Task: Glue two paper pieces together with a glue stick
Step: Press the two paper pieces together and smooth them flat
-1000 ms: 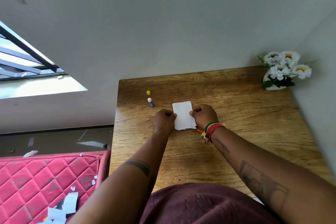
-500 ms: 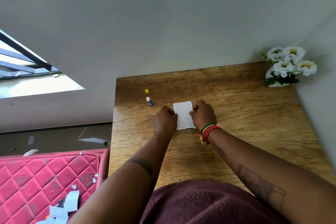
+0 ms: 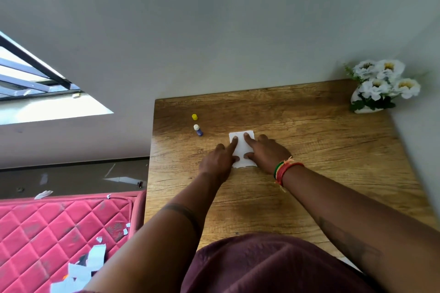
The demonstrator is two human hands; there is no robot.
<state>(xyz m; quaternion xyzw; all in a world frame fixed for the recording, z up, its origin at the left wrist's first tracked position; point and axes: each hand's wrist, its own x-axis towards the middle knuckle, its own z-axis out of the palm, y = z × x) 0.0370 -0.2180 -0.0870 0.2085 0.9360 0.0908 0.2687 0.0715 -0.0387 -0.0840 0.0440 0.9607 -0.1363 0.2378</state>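
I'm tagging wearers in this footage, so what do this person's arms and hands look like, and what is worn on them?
Both forearms are bare, with no sleeves in view. The right wrist carries stacked thread bracelets in green, red and orange, with loose frayed ends. The right forearm shows dark tattoo markings; the left forearm has a dark band tattoo. No rings or gloves show on the left hand or the right hand.

One head view, looking forward and down over our own arms.

We see from above the near edge of the table (image 3: 309, 173), facing the wall behind it; our forearms reach away from the lens, the paper (image 3: 241, 147) sits mid-frame, a bed (image 3: 59, 226) lies low left, and wide-angle bending curves the edges.
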